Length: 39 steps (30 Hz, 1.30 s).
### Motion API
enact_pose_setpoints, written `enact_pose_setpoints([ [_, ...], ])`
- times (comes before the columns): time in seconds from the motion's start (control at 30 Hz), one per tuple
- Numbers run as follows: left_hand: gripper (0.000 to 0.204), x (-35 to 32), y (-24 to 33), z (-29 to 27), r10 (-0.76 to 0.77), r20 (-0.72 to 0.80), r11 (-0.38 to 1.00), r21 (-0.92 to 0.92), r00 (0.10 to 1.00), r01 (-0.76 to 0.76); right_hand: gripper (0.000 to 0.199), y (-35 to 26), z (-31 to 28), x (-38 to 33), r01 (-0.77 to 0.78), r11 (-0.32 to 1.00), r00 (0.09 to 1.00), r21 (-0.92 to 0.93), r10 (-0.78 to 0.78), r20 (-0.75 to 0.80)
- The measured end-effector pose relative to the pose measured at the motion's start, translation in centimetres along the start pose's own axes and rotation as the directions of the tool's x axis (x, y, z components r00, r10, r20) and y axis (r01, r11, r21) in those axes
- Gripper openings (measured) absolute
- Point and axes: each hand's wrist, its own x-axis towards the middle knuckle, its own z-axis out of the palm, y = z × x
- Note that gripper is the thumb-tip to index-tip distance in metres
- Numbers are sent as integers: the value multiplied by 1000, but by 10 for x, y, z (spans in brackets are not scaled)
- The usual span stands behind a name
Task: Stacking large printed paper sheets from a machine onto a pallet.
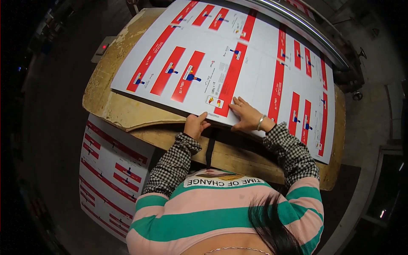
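A large white printed cardboard sheet (204,68) with red panels and small blue figures lies flat on a worn tan board table (102,93). At its near edge my left hand (195,126) is closed, thumb at the top of the edge and fingers curled below it. My right hand (247,115) rests on the sheet a little further right, fingers outstretched and thumb spread toward the near edge. Whether more sheets lie beneath the top one is hard to make out.
A long metal roller (306,29) of a machine crosses the far right side of the sheet. Below the table at left, more printed sheets (110,170) lie lower down. A grey box with a red light (103,47) sits beside the table's left edge. A dark strap (210,148) hangs at the front.
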Motion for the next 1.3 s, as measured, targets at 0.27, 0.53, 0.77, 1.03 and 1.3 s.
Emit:
enact_pose_setpoints([
  [0.27,38,3,-7,3,-3,-74,980,-201,997,-12,29,-27,-58,-33,173,912,964,373,-80,-252],
  [0.53,26,-6,-2,11,69,-79,987,-143,994,-79,28,-19,2,-26,245,940,938,239,-167,-305],
  [0.77,32,-10,3,18,22,-9,990,-136,1000,-23,46,45,-17,32,-104,973,924,207,172,-341],
  [1.03,30,-6,-3,9,61,-7,991,-122,998,-61,83,-15,2,3,-48,983,997,-175,36,-73],
  [1.3,22,-18,8,14,75,152,979,-200,986,-44,28,-8,-59,-23,141,937,979,319,-84,-187],
])
